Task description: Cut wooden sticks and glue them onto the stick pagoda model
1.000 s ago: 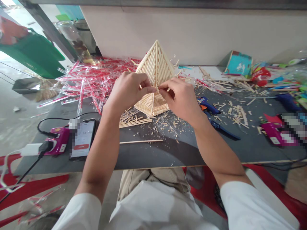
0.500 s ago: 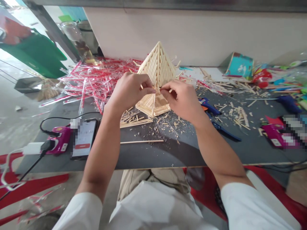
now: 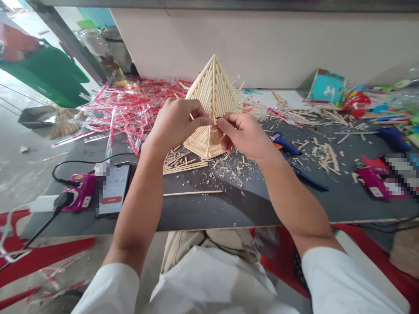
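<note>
A small model of pale wooden sticks (image 3: 214, 83), with a pointed roof over a many-sided base, stands upright on the dark table. In front of its middle, my left hand (image 3: 181, 120) is closed in a pinch, thumb against forefinger. My right hand (image 3: 244, 133) pinches too, its fingertips almost meeting the left ones just below the roof's edge. Whatever lies between the fingertips is too small to make out. Part of the model's middle is hidden behind both hands. Several loose sticks (image 3: 186, 168) lie near the base, and a single stick (image 3: 196, 192) rests closer to me.
Red and clear plastic wrappers (image 3: 131, 109) are heaped at the left. A phone (image 3: 114, 189) lies beside a purple power socket (image 3: 80, 192) with cables. Right of the model are blue-handled pliers (image 3: 307, 179), a blue tool (image 3: 284, 144) and broken stick bits (image 3: 327, 157).
My right hand's fingertips have shifted slightly left, closer to the left hand's, and its lower fingers have curled differently. The whole view has moved a little; the model still stands in place.
</note>
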`<state>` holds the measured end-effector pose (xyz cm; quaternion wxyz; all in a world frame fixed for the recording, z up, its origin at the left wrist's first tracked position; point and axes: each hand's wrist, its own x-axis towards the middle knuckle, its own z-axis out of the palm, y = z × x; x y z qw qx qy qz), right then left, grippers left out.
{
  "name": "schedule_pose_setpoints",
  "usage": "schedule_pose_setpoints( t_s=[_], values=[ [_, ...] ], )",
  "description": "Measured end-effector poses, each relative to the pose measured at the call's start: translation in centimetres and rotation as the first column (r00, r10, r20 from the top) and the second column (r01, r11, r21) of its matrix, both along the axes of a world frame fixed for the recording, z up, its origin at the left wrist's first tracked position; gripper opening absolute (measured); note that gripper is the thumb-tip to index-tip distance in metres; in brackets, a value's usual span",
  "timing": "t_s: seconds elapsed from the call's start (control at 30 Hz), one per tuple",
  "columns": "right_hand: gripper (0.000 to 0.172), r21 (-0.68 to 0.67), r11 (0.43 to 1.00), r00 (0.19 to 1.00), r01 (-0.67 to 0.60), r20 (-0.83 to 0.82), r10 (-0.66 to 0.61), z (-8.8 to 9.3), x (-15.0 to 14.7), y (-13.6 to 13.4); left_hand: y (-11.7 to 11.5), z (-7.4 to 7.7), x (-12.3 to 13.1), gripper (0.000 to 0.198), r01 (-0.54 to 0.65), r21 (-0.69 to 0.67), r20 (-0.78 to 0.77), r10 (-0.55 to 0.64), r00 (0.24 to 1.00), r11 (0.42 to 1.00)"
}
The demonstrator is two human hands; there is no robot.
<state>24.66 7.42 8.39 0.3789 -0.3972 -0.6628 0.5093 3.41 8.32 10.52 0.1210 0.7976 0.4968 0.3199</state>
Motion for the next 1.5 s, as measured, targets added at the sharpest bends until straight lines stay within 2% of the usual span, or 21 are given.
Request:
schedule_pose_setpoints(
  t_s=[0.13, 0.3, 0.4, 0.47, 0.53, 0.6, 0.73, 0.93, 1.23, 1.5],
  values=[
    [0.051, -0.037, 0.999, 1.0, -0.013, -0.007, 0.012, 0.1, -0.3, -0.2, 0.0, -0.1, -0.1, 0.023, 0.002, 0.002, -0.006, -0.002, 1.0, 1.0],
    [0.048, -0.038, 0.999, 1.0, -0.01, 0.001, 0.01, 0.3, -0.2, -0.2, 0.0, -0.1, 0.0, 0.023, -0.002, 0.014, -0.011, 0.002, 1.0, 1.0],
    [0.043, 0.022, 1.0, 0.997, 0.014, 0.071, -0.015, 0.3, 0.2, -0.1, -0.1, 0.0, 0.0, 0.024, -0.006, 0.012, -0.016, 0.006, 1.0, 1.0],
    [0.04, 0.115, 0.992, 0.989, 0.048, 0.136, -0.063, 0.5, 0.6, -0.3, -0.2, 0.2, 0.1, 0.025, -0.005, 0.011, -0.024, 0.005, 1.0, 1.0],
    [0.034, 0.259, 0.963, 0.972, 0.08, 0.195, -0.133, 0.9, 1.1, -0.6, -0.3, 0.3, 0.0, 0.024, 0.005, 0.009, -0.033, -0.005, 0.999, 1.0],
    [0.026, 0.413, 0.907, 0.945, 0.081, 0.256, -0.201, 1.6, 1.4, -1.2, -0.4, 0.4, 0.0, 0.023, 0.018, 0.007, -0.036, -0.018, 0.999, 1.0],
    [0.023, 0.595, 0.804, 0.899, -0.015, 0.36, -0.25, 2.3, 1.3, -2.1, -0.5, 0.5, 0.0, 0.021, 0.037, -0.007, -0.038, -0.037, 0.999, 0.999],
    [0.016, 0.672, 0.738, 0.878, -0.069, 0.392, -0.274, 1.7, 0.7, -2.0, -0.6, 0.5, 0.2, 0.024, 0.03, 0.001, -0.048, -0.03, 0.998, 1.0],
    [0.021, 0.689, 0.72, 0.837, -0.082, 0.44, -0.326, 1.7, 0.2, -2.1, -0.6, 0.7, 0.1, 0.02, 0.061, -0.008, -0.066, -0.062, 0.996, 0.998],
    [0.029, 0.797, 0.583, 0.797, -0.158, 0.451, -0.401, 0.8, 0.4, -1.7, -0.3, 0.3, -0.3, 0.016, 0.112, 0.04, -0.085, -0.108, 0.991, 0.993]
  ],
)
